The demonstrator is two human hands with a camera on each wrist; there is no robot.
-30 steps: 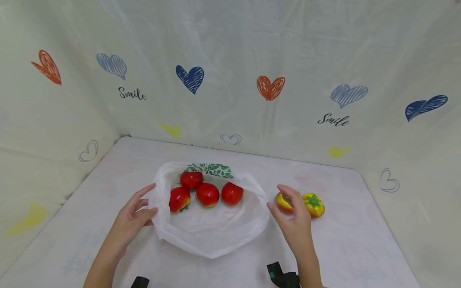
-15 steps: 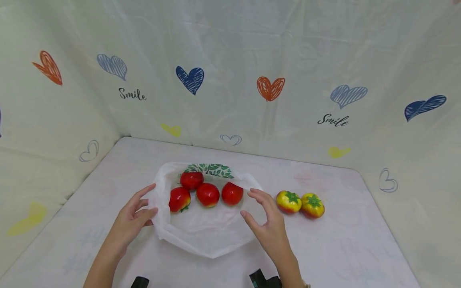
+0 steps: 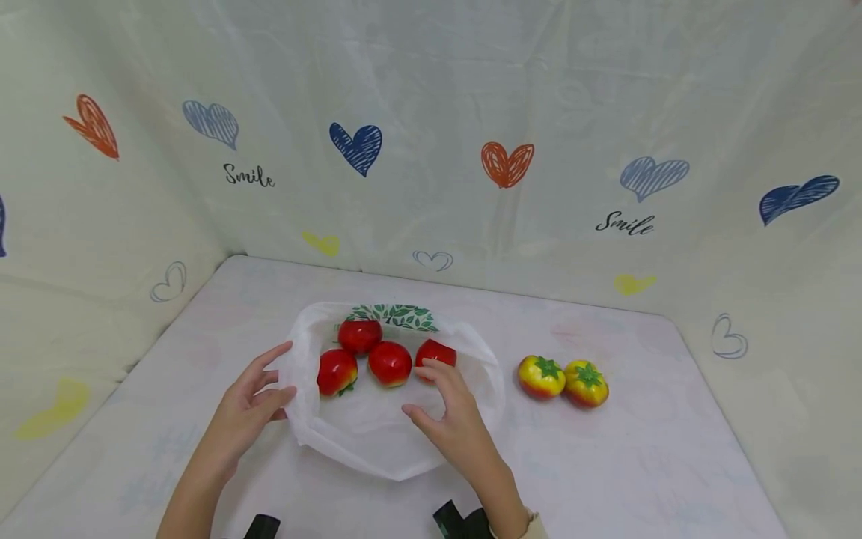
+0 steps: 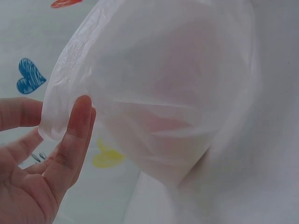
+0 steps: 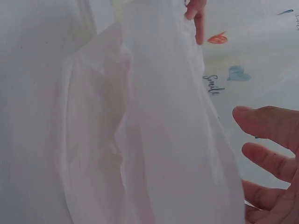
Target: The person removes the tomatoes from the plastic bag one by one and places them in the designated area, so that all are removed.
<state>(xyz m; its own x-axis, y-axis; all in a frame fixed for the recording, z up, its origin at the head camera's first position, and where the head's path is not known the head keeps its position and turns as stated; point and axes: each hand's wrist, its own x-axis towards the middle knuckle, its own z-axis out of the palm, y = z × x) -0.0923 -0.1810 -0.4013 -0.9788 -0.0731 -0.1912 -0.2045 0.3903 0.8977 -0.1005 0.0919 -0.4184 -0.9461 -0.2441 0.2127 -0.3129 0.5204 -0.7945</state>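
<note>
A white plastic bag [image 3: 364,449] with a green leaf print stands wide open on the table. Inside lie several glossy red, tomato-like fruits [image 3: 389,364], one showing a green leafy top. My left hand [image 3: 244,410] pinches the bag's left rim; the left wrist view shows the thin plastic [image 4: 154,84] between thumb and fingers. Over the bag's right half hovers my right hand [image 3: 458,419], thumb and fingers spread and holding nothing. Its fingertips partly cover the rightmost red fruit [image 3: 436,350]. In the right wrist view, the right hand's fingers [image 5: 268,122] appear beside the bag's side.
Two yellow-and-red fruits [image 3: 541,376] with green leafy tops sit side by side on the table [image 3: 646,449], right of the bag. A pale curtain [image 3: 431,82] printed with hearts rises behind the table and along its left side.
My right hand has moved left from beside the two yellow-and-red fruits to over the bag, uncovering them. My left hand and the red fruits stay where they were.
</note>
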